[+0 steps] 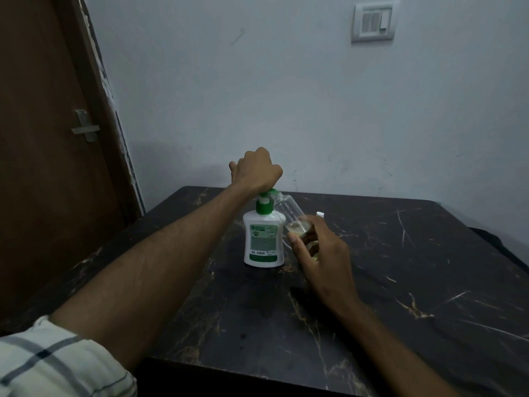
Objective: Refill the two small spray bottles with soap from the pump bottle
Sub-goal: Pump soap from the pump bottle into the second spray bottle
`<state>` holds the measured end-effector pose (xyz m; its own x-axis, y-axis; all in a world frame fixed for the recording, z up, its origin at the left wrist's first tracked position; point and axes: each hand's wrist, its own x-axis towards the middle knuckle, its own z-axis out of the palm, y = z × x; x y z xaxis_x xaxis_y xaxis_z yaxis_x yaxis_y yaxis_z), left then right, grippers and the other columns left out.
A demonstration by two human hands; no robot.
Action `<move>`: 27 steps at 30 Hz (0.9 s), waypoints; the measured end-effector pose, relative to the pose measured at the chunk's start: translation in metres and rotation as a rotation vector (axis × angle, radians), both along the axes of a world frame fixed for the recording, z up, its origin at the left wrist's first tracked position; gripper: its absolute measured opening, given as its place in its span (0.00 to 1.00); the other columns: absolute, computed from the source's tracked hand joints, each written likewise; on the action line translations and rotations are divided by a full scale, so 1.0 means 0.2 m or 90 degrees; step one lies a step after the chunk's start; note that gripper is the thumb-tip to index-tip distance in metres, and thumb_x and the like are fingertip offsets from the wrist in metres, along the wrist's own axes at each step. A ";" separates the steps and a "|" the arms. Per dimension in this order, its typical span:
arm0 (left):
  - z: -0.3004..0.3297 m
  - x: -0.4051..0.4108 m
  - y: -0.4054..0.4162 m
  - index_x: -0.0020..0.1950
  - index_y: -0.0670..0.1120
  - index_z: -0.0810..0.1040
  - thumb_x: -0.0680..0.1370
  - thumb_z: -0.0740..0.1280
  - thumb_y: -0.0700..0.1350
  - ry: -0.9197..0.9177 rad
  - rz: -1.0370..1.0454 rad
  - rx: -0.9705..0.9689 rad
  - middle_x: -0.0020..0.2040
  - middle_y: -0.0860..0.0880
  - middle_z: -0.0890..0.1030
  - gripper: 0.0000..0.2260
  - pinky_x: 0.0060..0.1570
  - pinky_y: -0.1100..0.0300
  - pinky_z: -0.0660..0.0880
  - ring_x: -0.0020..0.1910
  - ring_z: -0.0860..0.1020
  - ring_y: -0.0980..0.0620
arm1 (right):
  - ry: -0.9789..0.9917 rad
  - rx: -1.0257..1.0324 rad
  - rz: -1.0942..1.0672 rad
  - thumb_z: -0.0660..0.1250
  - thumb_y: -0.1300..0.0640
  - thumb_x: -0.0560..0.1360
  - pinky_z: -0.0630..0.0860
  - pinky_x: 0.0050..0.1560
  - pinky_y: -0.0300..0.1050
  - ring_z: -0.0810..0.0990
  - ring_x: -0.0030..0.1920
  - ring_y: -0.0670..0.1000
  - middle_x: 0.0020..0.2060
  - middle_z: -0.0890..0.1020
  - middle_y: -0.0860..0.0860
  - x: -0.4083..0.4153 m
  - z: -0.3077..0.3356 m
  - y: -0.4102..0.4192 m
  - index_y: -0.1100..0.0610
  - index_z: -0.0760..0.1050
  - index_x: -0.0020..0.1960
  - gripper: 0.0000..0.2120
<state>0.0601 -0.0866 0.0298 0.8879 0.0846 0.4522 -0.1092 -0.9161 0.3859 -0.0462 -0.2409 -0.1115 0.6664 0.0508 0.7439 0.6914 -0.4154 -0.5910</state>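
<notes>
A white pump bottle (263, 242) with a green pump head stands upright in the middle of the dark marble table (415, 267). My left hand (257, 170) sits curled on top of the pump head. My right hand (320, 253) grips the base of a small clear spray bottle (289, 210). The bottle has no cap and is tilted, with its mouth up at the pump nozzle. A little yellowish soap lies in its lower end. A small white cap (320, 214) peeks out behind my right hand; what it belongs to is hidden.
The table stands against a pale wall with a switch plate (373, 22) high on the right. A brown door (51, 138) with a metal latch is on the left. The table's near edge (243, 376) lies close to my body.
</notes>
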 end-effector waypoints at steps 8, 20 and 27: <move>0.02 -0.01 0.00 0.40 0.43 0.76 0.75 0.65 0.42 -0.017 0.005 0.024 0.42 0.46 0.83 0.05 0.58 0.45 0.70 0.41 0.78 0.45 | -0.001 -0.007 -0.008 0.69 0.48 0.81 0.75 0.45 0.26 0.79 0.52 0.33 0.48 0.77 0.31 0.01 -0.01 0.00 0.42 0.71 0.61 0.11; 0.01 -0.01 -0.01 0.43 0.43 0.79 0.76 0.65 0.42 -0.016 0.012 0.020 0.43 0.46 0.84 0.05 0.56 0.45 0.69 0.42 0.80 0.45 | -0.004 -0.007 -0.004 0.68 0.47 0.81 0.76 0.45 0.27 0.80 0.51 0.34 0.48 0.77 0.31 0.01 -0.01 0.00 0.42 0.71 0.61 0.11; 0.03 -0.01 -0.01 0.39 0.46 0.71 0.76 0.65 0.42 -0.027 0.019 0.037 0.37 0.48 0.77 0.07 0.57 0.46 0.68 0.35 0.71 0.50 | -0.006 -0.009 -0.007 0.69 0.49 0.81 0.75 0.45 0.24 0.79 0.52 0.31 0.48 0.76 0.30 0.01 -0.01 -0.01 0.41 0.71 0.62 0.12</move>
<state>0.0582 -0.0879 0.0356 0.8652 0.0826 0.4946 -0.0972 -0.9400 0.3269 -0.0448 -0.2420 -0.1130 0.6595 0.0542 0.7497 0.6924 -0.4320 -0.5779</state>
